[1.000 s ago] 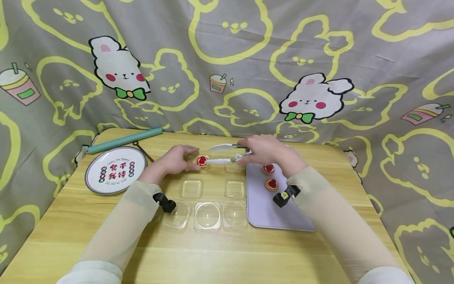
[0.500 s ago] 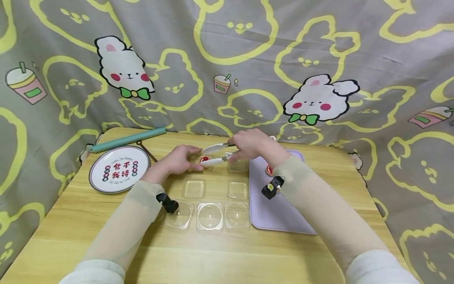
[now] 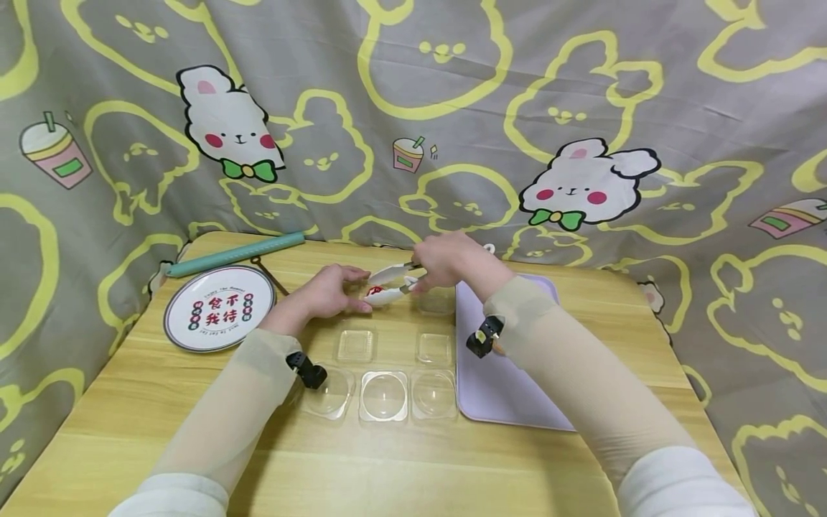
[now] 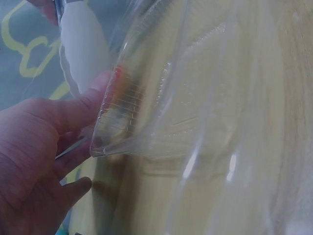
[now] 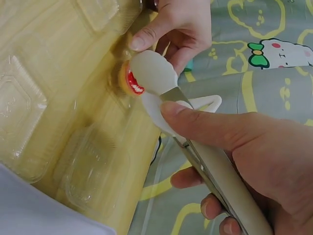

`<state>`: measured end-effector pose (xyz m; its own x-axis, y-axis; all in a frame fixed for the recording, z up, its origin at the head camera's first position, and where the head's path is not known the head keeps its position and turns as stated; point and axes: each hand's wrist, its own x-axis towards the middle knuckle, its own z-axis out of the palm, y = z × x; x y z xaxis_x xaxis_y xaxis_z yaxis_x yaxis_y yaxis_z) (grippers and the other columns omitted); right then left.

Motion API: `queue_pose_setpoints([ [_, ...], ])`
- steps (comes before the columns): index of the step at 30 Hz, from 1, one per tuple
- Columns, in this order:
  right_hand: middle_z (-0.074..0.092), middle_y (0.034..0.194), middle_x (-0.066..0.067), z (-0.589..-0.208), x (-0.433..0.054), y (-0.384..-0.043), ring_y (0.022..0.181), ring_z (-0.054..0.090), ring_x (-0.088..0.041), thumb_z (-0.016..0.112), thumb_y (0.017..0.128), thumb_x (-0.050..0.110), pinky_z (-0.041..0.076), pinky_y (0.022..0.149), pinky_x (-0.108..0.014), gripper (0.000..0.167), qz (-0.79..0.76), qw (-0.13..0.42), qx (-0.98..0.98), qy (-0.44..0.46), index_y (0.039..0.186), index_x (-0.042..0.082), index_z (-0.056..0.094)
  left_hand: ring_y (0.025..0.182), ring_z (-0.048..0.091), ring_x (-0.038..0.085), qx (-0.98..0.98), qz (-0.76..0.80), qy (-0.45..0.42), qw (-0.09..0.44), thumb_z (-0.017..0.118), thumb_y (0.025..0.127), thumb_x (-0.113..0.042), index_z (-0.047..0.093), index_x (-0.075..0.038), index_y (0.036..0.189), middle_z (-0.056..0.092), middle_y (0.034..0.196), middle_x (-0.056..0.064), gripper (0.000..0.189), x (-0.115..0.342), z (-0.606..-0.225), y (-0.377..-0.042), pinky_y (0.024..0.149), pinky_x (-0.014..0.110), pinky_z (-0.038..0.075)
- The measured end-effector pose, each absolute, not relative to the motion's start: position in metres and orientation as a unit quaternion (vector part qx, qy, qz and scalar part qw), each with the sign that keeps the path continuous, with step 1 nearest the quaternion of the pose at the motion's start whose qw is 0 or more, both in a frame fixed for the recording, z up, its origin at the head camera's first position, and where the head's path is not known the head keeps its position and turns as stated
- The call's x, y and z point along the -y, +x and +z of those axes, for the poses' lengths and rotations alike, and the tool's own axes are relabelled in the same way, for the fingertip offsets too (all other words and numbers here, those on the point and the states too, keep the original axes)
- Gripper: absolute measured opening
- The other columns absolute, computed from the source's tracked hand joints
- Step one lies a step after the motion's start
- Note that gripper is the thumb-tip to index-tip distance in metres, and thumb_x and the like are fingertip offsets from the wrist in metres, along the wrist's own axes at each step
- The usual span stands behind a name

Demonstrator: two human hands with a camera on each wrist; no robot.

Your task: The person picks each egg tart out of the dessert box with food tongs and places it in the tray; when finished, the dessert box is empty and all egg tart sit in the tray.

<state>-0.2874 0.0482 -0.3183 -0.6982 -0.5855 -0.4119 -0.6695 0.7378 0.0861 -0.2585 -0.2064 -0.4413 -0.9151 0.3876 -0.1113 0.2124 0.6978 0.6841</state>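
Note:
My right hand (image 3: 446, 260) grips a pair of food tongs (image 5: 203, 171) with broad white tips. Their tips stand apart over a small tart (image 5: 132, 84) with a red topping, partly hidden by one tip. Whether they touch the tart I cannot tell. At the tart's left, my left hand (image 3: 326, 291) holds the edge of a clear plastic container (image 4: 115, 110) between thumb and fingers; the tart shows dimly through its wall in the left wrist view. Beside it stands another clear container (image 3: 436, 301), partly behind the tongs and right hand.
Two clear containers (image 3: 356, 346) stand nearer, with a row of domed clear lids (image 3: 384, 396) in front. A lilac tray (image 3: 497, 391) lies right, largely under the right forearm. At left are a printed plate (image 3: 220, 309), a brown stick (image 3: 271, 276) and a teal bar (image 3: 235, 255).
My right hand has shifted left, bringing the tongs over the tart beside the left hand. The left hand stays at the container. The right forearm now covers the tarts on the tray.

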Motion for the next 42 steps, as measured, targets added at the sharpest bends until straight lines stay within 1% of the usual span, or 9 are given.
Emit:
queue_pose_setpoints([
  [7,0.071,0.128,-0.003,-0.318,-0.048,-0.287,0.105,0.067,-0.024,0.078,0.091,0.061,0.056,0.09,-0.051,0.065,0.11,0.185,-0.915,-0.341,0.138,0.017,0.071,0.147,0.042,0.04,-0.91,0.356,0.167,0.134,0.093,0.084,-0.024,0.057,-0.001,0.151,0.054,0.155,0.019,0.08,0.206,-0.439,-0.257,0.123,0.052,0.03],
  [12,0.071,0.112,-0.001,-0.318,-0.048,-0.284,0.092,0.065,-0.023,0.077,0.092,0.059,0.056,0.083,-0.051,0.049,0.12,0.153,-0.911,-0.363,0.12,0.019,0.076,0.147,0.043,0.039,-0.91,0.358,0.167,0.129,0.093,0.084,-0.023,0.057,-0.001,0.151,0.054,0.154,0.018,0.079,0.207,-0.438,-0.256,0.123,0.052,0.031],
  [14,0.07,0.108,0.0,-0.319,-0.05,-0.284,0.088,0.064,-0.023,0.076,0.092,0.06,0.055,0.08,-0.05,0.048,0.119,0.14,-0.91,-0.372,0.118,0.019,0.076,0.147,0.043,0.039,-0.91,0.358,0.168,0.127,0.093,0.085,-0.023,0.057,0.0,0.151,0.054,0.154,0.018,0.079,0.207,-0.437,-0.255,0.123,0.052,0.031],
  [18,0.07,0.11,0.001,-0.323,-0.057,-0.283,0.088,0.064,-0.021,0.075,0.093,0.059,0.054,0.078,-0.047,0.051,0.106,0.129,-0.911,-0.378,0.127,0.021,0.076,0.148,0.042,0.039,-0.91,0.357,0.167,0.13,0.092,0.086,-0.023,0.056,-0.001,0.152,0.054,0.155,0.019,0.079,0.208,-0.438,-0.255,0.123,0.052,0.031],
  [22,0.073,0.115,-0.001,-0.328,-0.064,-0.284,0.093,0.067,-0.023,0.075,0.094,0.058,0.056,0.079,-0.049,0.054,0.092,0.115,-0.912,-0.384,0.133,0.021,0.074,0.148,0.041,0.038,-0.909,0.359,0.16,0.135,0.092,0.086,-0.022,0.056,-0.003,0.152,0.053,0.155,0.018,0.078,0.209,-0.439,-0.255,0.124,0.051,0.031],
  [29,0.071,0.132,0.0,-0.32,-0.07,-0.285,0.111,0.07,-0.03,0.079,0.088,0.064,0.057,0.088,-0.053,0.074,0.107,0.111,-0.919,-0.362,0.147,0.021,0.065,0.148,0.043,0.037,-0.909,0.361,0.162,0.132,0.092,0.085,-0.022,0.056,-0.003,0.152,0.054,0.155,0.017,0.078,0.208,-0.442,-0.257,0.123,0.05,0.031],
  [35,0.074,0.121,0.0,-0.314,-0.064,-0.284,0.101,0.07,-0.027,0.081,0.087,0.063,0.058,0.082,-0.05,0.07,0.133,0.112,-0.912,-0.371,0.142,0.022,0.069,0.147,0.044,0.038,-0.909,0.361,0.164,0.129,0.093,0.084,-0.02,0.057,-0.002,0.151,0.055,0.153,0.018,0.078,0.208,-0.441,-0.257,0.123,0.05,0.032],
  [39,0.074,0.115,-0.001,-0.317,-0.058,-0.283,0.1,0.07,-0.026,0.08,0.088,0.061,0.058,0.082,-0.048,0.066,0.143,0.107,-0.91,-0.375,0.138,0.019,0.07,0.147,0.044,0.038,-0.91,0.359,0.162,0.133,0.093,0.084,-0.023,0.057,-0.003,0.151,0.055,0.154,0.017,0.078,0.207,-0.44,-0.257,0.123,0.05,0.032],
  [42,0.072,0.11,0.0,-0.321,-0.054,-0.283,0.094,0.068,-0.023,0.079,0.089,0.061,0.057,0.08,-0.047,0.058,0.15,0.099,-0.909,-0.377,0.129,0.019,0.072,0.147,0.044,0.037,-0.909,0.361,0.157,0.136,0.094,0.084,-0.024,0.058,-0.005,0.151,0.054,0.155,0.016,0.079,0.207,-0.441,-0.258,0.123,0.05,0.032],
])
